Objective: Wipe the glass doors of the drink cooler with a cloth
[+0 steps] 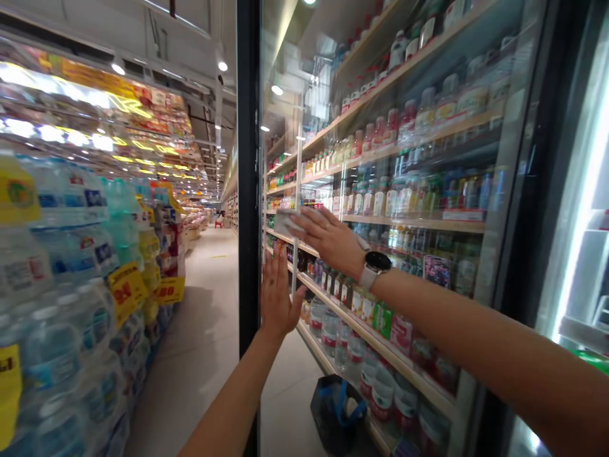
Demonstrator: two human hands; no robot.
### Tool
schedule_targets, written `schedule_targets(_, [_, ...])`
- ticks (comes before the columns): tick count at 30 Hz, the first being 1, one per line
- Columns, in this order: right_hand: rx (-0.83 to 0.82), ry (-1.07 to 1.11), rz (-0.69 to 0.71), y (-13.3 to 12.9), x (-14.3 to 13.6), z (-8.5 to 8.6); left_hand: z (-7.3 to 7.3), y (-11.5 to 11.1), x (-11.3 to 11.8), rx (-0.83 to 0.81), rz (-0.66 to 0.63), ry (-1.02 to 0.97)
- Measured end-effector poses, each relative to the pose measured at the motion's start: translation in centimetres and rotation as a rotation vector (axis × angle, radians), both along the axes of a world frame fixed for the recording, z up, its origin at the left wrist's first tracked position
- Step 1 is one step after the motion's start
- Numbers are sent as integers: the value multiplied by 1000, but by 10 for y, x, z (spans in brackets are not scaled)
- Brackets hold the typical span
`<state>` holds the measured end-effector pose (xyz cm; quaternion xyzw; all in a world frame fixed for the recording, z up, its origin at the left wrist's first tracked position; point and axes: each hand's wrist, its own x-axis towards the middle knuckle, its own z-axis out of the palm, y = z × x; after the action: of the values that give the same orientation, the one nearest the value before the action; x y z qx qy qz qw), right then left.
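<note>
A tall glass door [247, 158] with a black frame stands swung out in front of me. My right hand [328, 238], with a dark-faced watch on the wrist, presses a pale cloth [283, 222] flat against its glass. The cloth shows past the fingertips; the rest is covered by the fingers. Lower and to the left, my left hand [280, 297] lies flat on the pane near the black frame, its fingers stretched upward and holding nothing.
Shelves of bottled drinks [380, 133] show in the glass. Stacked packs of water bottles [61, 343] with yellow price signs [127, 292] line the left side. A tiled aisle [204, 317] runs between. A dark bag with blue straps [333, 412] appears low through the pane.
</note>
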<state>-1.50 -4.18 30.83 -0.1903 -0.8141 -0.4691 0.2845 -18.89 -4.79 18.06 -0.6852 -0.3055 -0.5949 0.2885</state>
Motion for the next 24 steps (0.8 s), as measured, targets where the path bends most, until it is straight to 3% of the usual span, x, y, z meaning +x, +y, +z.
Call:
schedule_targets(2, [5, 123, -2, 0, -11, 11, -1, -1, -3, 4, 26, 7])
schedule_targets(5, [-3, 116, 49, 0, -20, -11, -3, -2, -6, 14, 34, 9])
schedule_targets(7, [-31, -18, 103, -1, -20, -48, -4, -3, -7, 21, 21, 6])
schedule_targets(12, [-214, -264, 203, -4, 0, -174, -2, -6, -10, -28, 58, 43])
schedule_targets(14, [-254, -273, 239, -6, 12, -211, -2, -4, -11, -48, 103, 85])
schedule_targets(15, [-264, -290, 249, -6, 18, -220, -2, -3, -11, -54, 130, 108])
schedule_targets(16, [-263, -303, 250, -6, 24, -221, -3, -2, -11, -60, 162, 125])
schedule_targets(18, [-228, -311, 225, -5, 35, -201, -4, 2, -9, -55, 228, 135])
schedule_targets(22, [-101, -235, 68, -6, 58, -103, -5, 6, -5, -6, 306, 104])
schedule_targets(24, [-38, -93, 0, -6, 67, -55, -5, 4, -3, 16, 312, 98])
